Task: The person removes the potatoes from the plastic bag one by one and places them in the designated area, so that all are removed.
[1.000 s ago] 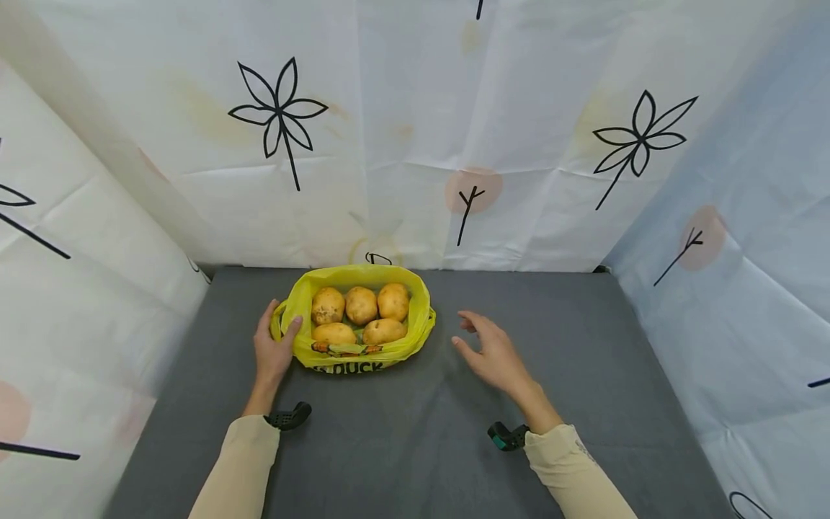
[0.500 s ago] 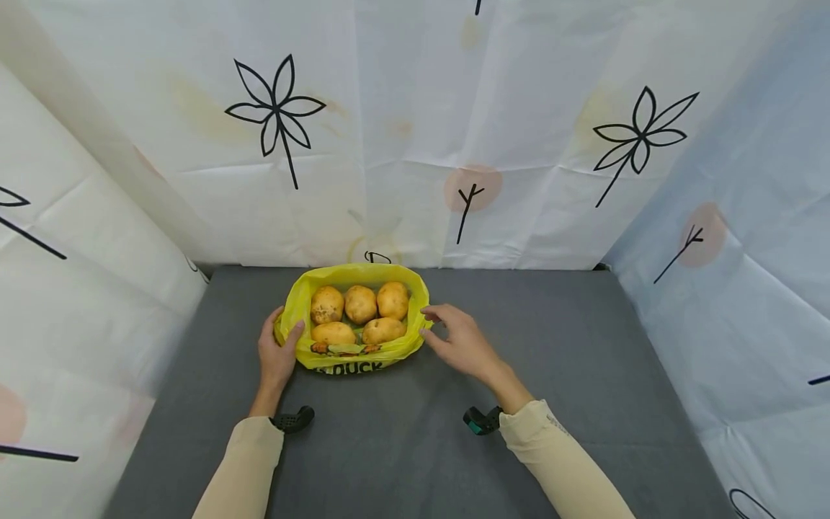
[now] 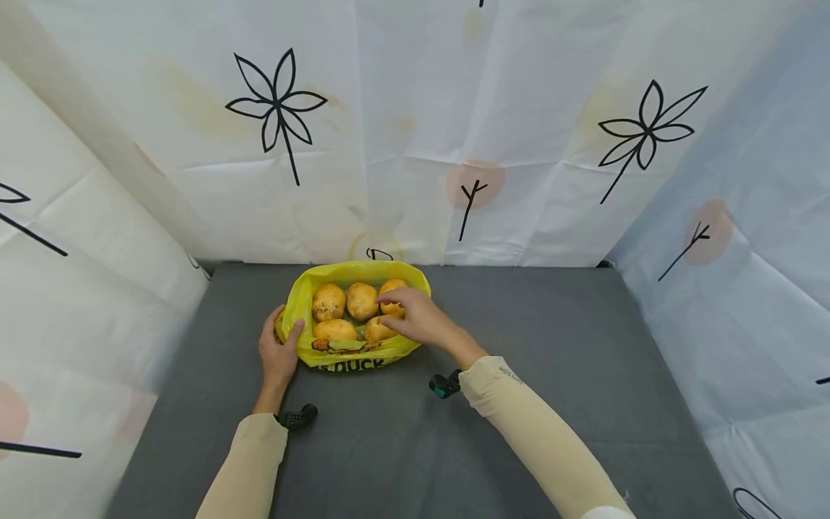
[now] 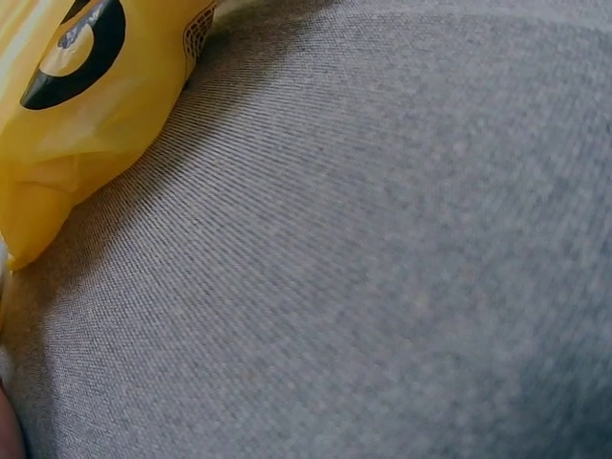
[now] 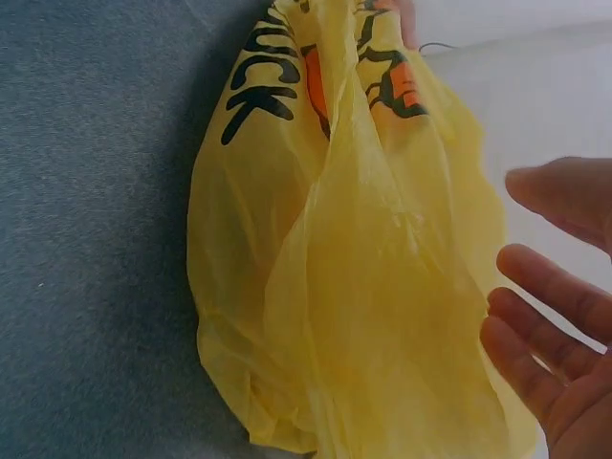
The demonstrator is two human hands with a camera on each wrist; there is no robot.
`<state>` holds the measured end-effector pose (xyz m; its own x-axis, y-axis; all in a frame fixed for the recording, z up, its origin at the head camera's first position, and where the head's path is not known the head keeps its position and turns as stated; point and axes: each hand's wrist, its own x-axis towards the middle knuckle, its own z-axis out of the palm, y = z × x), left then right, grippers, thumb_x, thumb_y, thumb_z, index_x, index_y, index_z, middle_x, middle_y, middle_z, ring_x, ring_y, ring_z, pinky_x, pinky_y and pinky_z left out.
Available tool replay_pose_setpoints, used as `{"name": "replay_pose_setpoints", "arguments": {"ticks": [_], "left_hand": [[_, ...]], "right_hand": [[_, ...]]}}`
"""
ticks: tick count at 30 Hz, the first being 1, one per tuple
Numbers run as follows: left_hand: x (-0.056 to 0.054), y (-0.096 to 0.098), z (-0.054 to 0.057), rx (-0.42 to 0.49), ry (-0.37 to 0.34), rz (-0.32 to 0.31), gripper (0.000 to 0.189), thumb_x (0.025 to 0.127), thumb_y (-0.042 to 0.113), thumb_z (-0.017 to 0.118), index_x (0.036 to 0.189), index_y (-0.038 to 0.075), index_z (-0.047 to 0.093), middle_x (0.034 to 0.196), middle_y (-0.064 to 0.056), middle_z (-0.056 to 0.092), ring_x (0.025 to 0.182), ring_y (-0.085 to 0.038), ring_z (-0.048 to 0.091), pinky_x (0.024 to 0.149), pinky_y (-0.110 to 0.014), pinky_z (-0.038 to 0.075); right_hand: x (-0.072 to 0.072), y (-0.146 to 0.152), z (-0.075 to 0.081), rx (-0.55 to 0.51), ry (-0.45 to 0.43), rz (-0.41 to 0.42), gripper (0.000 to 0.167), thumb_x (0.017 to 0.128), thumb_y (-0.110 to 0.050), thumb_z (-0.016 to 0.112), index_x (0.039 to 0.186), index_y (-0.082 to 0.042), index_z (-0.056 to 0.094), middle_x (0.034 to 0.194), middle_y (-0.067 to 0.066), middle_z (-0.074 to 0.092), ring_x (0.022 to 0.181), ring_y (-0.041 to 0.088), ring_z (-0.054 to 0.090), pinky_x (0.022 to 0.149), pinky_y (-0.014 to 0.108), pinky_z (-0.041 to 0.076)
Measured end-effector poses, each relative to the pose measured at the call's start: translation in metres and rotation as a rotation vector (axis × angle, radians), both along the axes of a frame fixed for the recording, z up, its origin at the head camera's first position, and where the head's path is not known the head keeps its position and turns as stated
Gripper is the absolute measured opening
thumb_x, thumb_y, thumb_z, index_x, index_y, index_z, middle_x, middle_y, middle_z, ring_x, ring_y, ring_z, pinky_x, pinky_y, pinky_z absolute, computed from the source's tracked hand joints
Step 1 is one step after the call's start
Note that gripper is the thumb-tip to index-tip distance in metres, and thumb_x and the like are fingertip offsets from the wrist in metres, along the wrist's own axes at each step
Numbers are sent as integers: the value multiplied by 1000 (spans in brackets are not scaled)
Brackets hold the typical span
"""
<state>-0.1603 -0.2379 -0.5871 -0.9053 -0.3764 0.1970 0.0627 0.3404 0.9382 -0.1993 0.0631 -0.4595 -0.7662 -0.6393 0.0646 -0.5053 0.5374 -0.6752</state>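
Observation:
A yellow plastic bag with its mouth wide apart sits on the grey table. Several potatoes lie inside it in two rows. At the bag's left side my left hand holds the rim, thumb on the near side and fingers partly hidden behind the plastic. My right hand hovers over the right end of the bag, partly covering the potatoes there. Its thumb and fingers are spread apart and hold nothing, as the right wrist view of that hand also shows. Only the bag's lower corner shows clearly in the left wrist view.
Grey cloth covers the table. White patterned sheets hang behind it and along both sides. The bag stands close to the back sheet. A dark camera is worn on the right wrist, another on the left.
From the right of the bag, my right hand has moved left, over its right rim and above the potatoes. My left hand stays at the left rim.

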Motion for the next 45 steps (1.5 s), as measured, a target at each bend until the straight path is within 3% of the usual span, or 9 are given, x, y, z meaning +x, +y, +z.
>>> {"name": "replay_pose_setpoints", "arguments": {"ticks": [5,15,28,33,40,45], "left_hand": [[-1,1,-2,-13,19,7,56,99,24,67,148,4,50,144,-17,52,127,-30,51,101,-40,37],[1,2,-3,-37,12,4,56,99,26,67,148,4,50,144,-21,51,129,-37,48,106,-54,34],[1,2,-3,-59,12,5,56,98,25,69,147,3,51,142,-21,52,128,-38,48,106,-54,33],[2,4,-3,-66,11,3,55,99,25,68,146,1,51,142,-24,51,129,-41,47,106,-57,32],[2,3,-5,-67,5,-3,55,100,24,67,147,2,50,142,-23,50,130,-41,46,107,-56,31],[2,2,-4,-64,9,-5,55,99,24,67,147,2,51,141,-24,51,128,-41,47,107,-55,31]], "right_hand": [[-10,-7,-7,66,-14,73,39,98,-13,69,136,-5,64,130,15,64,119,35,57,96,47,45],[-14,-10,-30,256,33,177,37,95,-15,72,133,-17,70,127,10,57,115,25,53,97,40,44],[-11,-10,-35,361,46,184,58,94,-4,70,146,-26,58,122,7,47,102,21,41,86,34,38],[-8,-8,-31,261,-10,131,58,94,-5,71,147,-23,56,126,10,44,99,21,47,82,33,43],[-4,3,-17,8,-59,51,62,94,-16,75,151,-20,50,143,12,43,118,24,50,91,40,47],[0,13,-4,-184,-89,21,65,91,-17,78,150,-17,50,151,8,43,118,25,52,86,41,53]]}}
